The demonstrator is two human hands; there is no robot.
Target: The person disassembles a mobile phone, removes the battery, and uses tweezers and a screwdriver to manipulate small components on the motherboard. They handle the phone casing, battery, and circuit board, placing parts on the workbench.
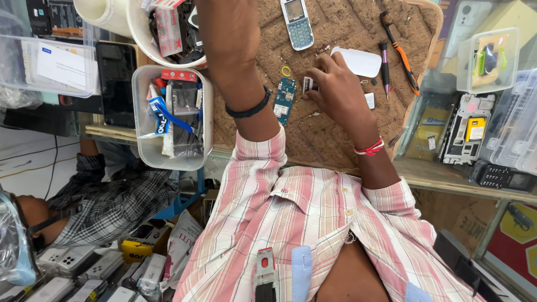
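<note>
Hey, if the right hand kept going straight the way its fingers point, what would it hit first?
Probably the blue circuit board: the right hand, pinching a small grey part, points toward it across the brown mat. Beyond lies the left forearm; depth is unclear.

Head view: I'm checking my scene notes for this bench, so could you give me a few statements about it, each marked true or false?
1. The right hand pinches a small part over the brown mat. True.
2. The circuit board lies inside the tub. False: it lies on the mat, beside the left wrist.
3. A keypad phone lies on the mat. True.
4. The left wrist wears a red thread. False: it wears a black band; the red thread is on the right wrist.
5. The left hand rests on the mat. False: it reaches out of view.
</note>
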